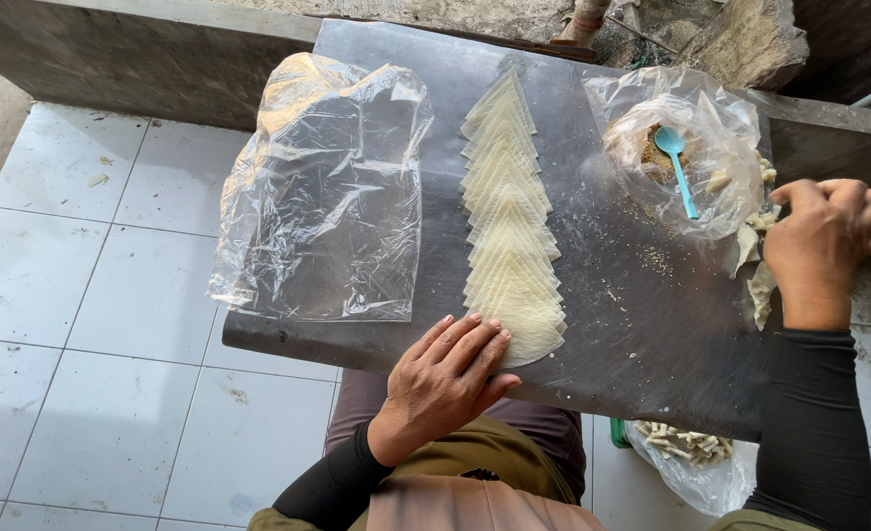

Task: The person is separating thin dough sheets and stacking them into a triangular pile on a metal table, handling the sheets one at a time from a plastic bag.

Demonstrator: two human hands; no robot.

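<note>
Your left hand (447, 379) lies flat, fingers spread, on the counter (642, 324) touching the wrappers (510, 226). Your right hand (827, 241) curls shut over dough (760, 285).

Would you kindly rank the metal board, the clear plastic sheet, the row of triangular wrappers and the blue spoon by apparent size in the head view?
1. Metal board
2. Clear plastic sheet
3. Row of triangular wrappers
4. Blue spoon

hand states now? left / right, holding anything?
Left hand: open, flat on the near end of the wrapper stack, holding nothing.
Right hand: fingers curled shut over dough scraps; whether it grips one cannot be told.
</note>
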